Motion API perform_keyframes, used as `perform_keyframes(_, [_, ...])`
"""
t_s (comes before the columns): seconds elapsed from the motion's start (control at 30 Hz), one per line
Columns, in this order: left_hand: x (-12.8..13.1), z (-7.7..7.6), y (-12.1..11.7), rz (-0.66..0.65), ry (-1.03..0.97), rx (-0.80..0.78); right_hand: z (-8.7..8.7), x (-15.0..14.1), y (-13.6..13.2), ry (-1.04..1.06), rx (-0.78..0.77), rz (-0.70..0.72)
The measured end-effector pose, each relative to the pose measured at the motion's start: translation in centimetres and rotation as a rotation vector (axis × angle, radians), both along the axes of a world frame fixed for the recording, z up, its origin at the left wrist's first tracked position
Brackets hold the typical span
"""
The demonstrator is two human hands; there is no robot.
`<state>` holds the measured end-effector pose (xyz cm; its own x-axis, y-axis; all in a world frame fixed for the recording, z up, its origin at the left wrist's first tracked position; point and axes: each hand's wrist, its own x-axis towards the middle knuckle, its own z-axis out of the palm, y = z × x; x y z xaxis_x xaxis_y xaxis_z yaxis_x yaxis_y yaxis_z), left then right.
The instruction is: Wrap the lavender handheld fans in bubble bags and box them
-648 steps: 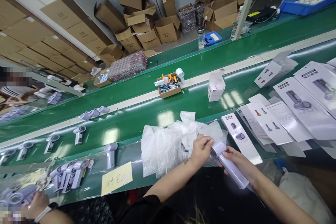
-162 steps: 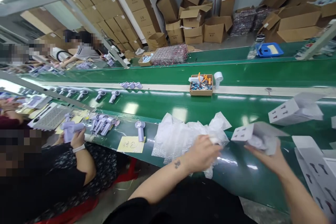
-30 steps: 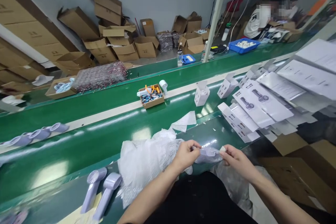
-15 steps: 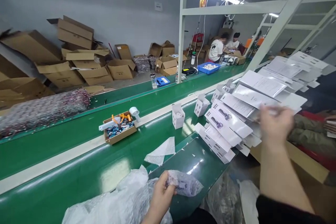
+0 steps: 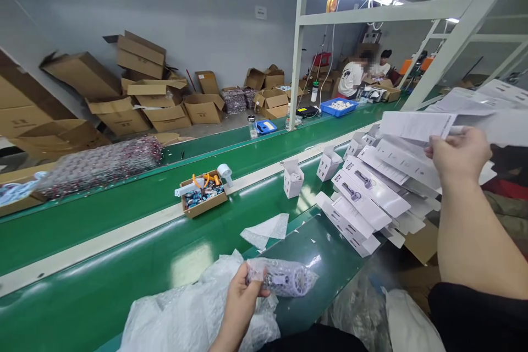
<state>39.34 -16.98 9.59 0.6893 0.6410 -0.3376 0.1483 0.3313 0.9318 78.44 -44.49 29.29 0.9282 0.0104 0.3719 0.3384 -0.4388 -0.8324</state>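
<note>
My left hand point(image 5: 243, 291) is closed around a bubble-wrapped item point(image 5: 289, 278), pale purple with a rounded end, just above the green bench point(image 5: 303, 247). My right hand point(image 5: 460, 157) pinches a flat white printed carton point(image 5: 416, 125), raised a little over a pile of white cartons point(image 5: 375, 195). Some cartons in the pile carry a picture of a handheld device. Crumpled bubble wrap point(image 5: 185, 308) lies beside my left hand, and a loose piece of wrap point(image 5: 266, 231) lies beyond it.
Small upright white boxes point(image 5: 292, 181) stand on the green conveyor point(image 5: 136, 236). Near them is a cardboard tray point(image 5: 204, 203) with batteries and orange-handled pliers. A metal post point(image 5: 297, 55) rises at the back; two people point(image 5: 350, 78) sit farther off. Clear plastic bags point(image 5: 357, 308) hang below the bench.
My right hand has moved right and up, lifting a flat carton from the pile. My left hand has turned the wrapped item more level. The view has shifted left.
</note>
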Motion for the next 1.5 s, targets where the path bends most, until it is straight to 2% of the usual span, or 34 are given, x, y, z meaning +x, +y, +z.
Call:
perform_keyframes(0.07, [-0.6,0.5,0.9,0.07,-0.043,-0.027,-1.0,-4.2,1.7,-0.249,-0.279,-0.164])
perform_keyframes(0.1, [-0.9,0.8,1.4,0.106,-0.07,-0.042,-2.2,-6.6,2.7,-0.304,-0.409,-0.131])
perform_keyframes(0.17, [-1.5,1.4,2.5,0.175,-0.129,-0.065,-5.9,-11.4,4.9,-0.28,-0.6,0.106])
perform_keyframes(0.23, [-1.8,2.0,3.4,0.221,-0.189,-0.083,-11.0,-15.9,7.0,-0.218,-0.645,0.281])
perform_keyframes(0.3, [-1.9,2.6,3.8,0.242,-0.238,-0.103,-16.3,-19.6,8.9,-0.118,-0.702,0.515])
perform_keyframes(0.33, [-1.7,2.8,3.8,0.246,-0.256,-0.116,-18.7,-21.2,9.6,-0.087,-0.717,0.581])
perform_keyframes(0.4, [-0.9,3.1,3.4,0.243,-0.282,-0.147,-22.4,-23.7,10.5,-0.048,-0.729,0.697])
perform_keyframes(0.47, [0.3,2.9,2.7,0.222,-0.295,-0.16,-24.5,-25.4,10.7,-0.034,-0.717,0.784])
perform_keyframes(0.53, [1.4,2.5,2.0,0.203,-0.272,-0.109,-25.5,-26.1,10.3,-0.028,-0.705,0.87])
perform_keyframes(0.67, [1.7,2.2,1.5,0.242,-0.121,0.127,-26.2,-25.7,9.0,-0.061,-0.648,1.062])
perform_keyframes(0.77, [0.9,2.7,1.4,0.234,-0.041,0.263,-26.6,-24.5,9.3,-0.074,-0.561,1.043])
perform_keyframes(0.87, [0.7,3.1,1.3,0.197,-0.027,0.344,-27.2,-23.1,10.9,-0.075,-0.402,1.024])
perform_keyframes(1.0, [0.5,2.6,1.7,0.205,0.048,0.42,-28.4,-21.7,13.0,-0.01,-0.223,1.094])
perform_keyframes(1.03, [0.2,2.4,1.7,0.225,0.09,0.517,-28.7,-21.5,13.4,-0.01,-0.207,1.088])
perform_keyframes(1.1, [-0.3,2.3,1.3,0.211,0.173,0.844,-29.0,-21.6,13.8,-0.027,-0.179,1.071])
perform_keyframes(1.13, [-0.5,2.4,0.7,0.141,0.202,1.04,-29.1,-21.8,13.9,-0.03,-0.165,1.064])
perform_keyframes(1.2, [-0.1,2.7,-0.8,-0.126,0.231,1.377,-29.0,-22.5,14.1,0.0,-0.152,1.081])
perform_keyframes(1.27, [1.2,2.9,-2.2,-0.434,0.27,1.543,-28.8,-23.3,14.0,0.076,-0.187,1.113])
perform_keyframes(1.3, [2.0,2.9,-2.7,-0.555,0.313,1.559,-28.8,-23.6,13.9,0.113,-0.216,1.114])
perform_keyframes(1.37, [3.4,2.3,-3.3,-0.713,0.417,1.49,-28.7,-24.0,13.5,0.153,-0.24,1.071])
perform_keyframes(1.43, [3.9,1.4,-3.4,-0.788,0.457,1.402,-28.9,-24.0,12.9,0.166,-0.161,1.015])
perform_keyframes(1.5, [3.6,0.4,-3.7,-0.832,0.421,1.408,-29.0,-23.8,12.4,0.204,-0.041,1.011])
